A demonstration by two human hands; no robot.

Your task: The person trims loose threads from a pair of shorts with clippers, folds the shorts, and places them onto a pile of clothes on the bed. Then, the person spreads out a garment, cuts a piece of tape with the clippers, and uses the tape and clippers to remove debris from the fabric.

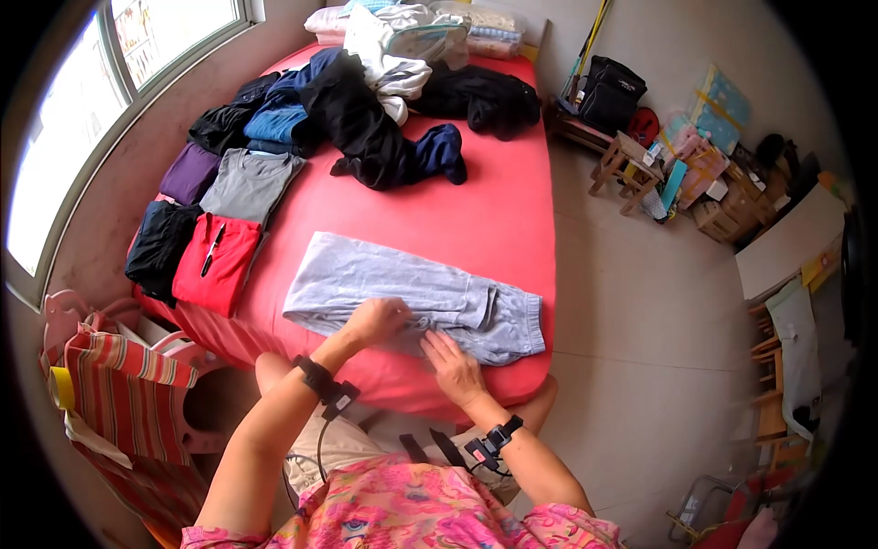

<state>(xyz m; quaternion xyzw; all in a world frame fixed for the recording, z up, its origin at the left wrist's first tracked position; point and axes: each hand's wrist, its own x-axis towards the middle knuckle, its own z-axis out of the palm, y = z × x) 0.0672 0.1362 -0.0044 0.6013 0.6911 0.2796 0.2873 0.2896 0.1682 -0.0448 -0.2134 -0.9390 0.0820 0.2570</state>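
Note:
Light grey trousers (393,274) lie folded lengthwise across the near part of the pink-red bed (494,210), with the elastic end to the right. My left hand (377,320) is over the lower middle of the trousers; its fingers are bent and slightly blurred, so what they hold, if anything, is unclear. Just to its right, my right hand (455,366) rests on the near edge of the cloth, palm down with fingers stretched out.
Folded red (194,265), grey (242,183), purple (190,174) and black clothes (163,240) line the bed's left side. Loose dark clothes (366,128) lie farther back. A striped cloth (128,389) hangs at the near left; a wooden stool (626,165) stands right of the bed.

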